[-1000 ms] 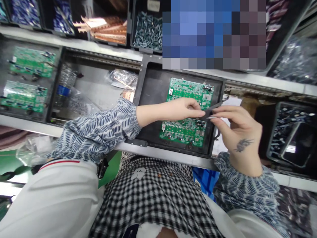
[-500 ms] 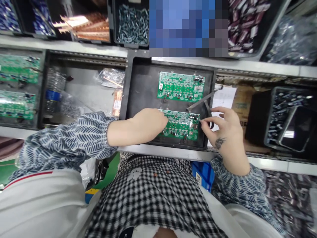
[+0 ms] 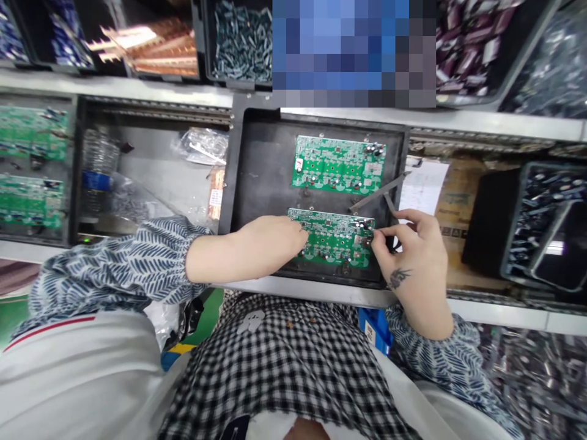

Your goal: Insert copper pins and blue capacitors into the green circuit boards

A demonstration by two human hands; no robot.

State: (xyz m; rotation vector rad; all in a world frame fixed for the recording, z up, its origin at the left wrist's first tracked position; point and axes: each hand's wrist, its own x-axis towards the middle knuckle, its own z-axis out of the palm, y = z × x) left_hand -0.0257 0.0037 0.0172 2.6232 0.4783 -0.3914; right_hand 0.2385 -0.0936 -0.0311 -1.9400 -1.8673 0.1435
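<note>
The lower green circuit board (image 3: 330, 241) lies in a black tray (image 3: 261, 165), between my two hands. My left hand (image 3: 279, 239) covers its left end with curled fingers; the fingertips and anything in them are hidden under the hand. At the board's right edge, the thumb and index finger of my right hand (image 3: 413, 256) are pinched on its border, near a metal connector. A second circuit board (image 3: 339, 165) lies farther back in the same tray. Between the boards and my right hand, a thin grey metal strip (image 3: 378, 192) rests slantwise across the tray's right side.
Bins of small dark parts (image 3: 243, 43), copper-coloured strips (image 3: 160, 49) and maroon components (image 3: 472, 43) stand along the back. Another tray with boards (image 3: 32, 198) sits at left, beside a plastic bottle (image 3: 96, 177). A black bin (image 3: 490, 220) is at right, near a paper sheet (image 3: 424, 186).
The whole view has shifted slightly. Both hands keep to the lower board's ends; the right fingertips sit slightly lower along its right edge.
</note>
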